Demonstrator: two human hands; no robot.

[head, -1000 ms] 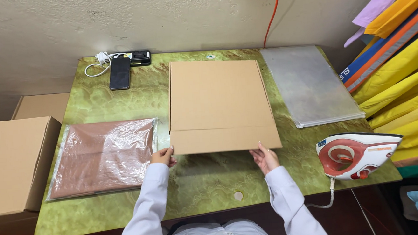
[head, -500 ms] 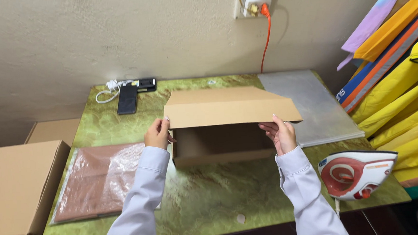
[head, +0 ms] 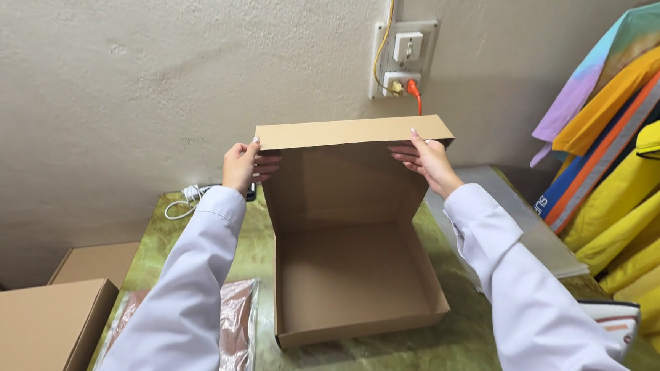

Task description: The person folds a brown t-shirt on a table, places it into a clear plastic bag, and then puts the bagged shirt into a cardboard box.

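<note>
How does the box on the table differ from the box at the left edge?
The box on the table is open and empty, its lid held upright by the left hand and right hand. The box at the left edge is shut, untouched and off the table. Both are plain brown cardboard.

Both my arms stretched forward, white sleeves; left hand (head: 240, 165) and right hand (head: 426, 160) raised level, fingers apparently curled in a pinch.

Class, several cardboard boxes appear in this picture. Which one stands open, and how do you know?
The cardboard box in the middle of the green table: both hands hold its lid upright, showing an empty inside. The closed boxes at the left show no inside.
</note>
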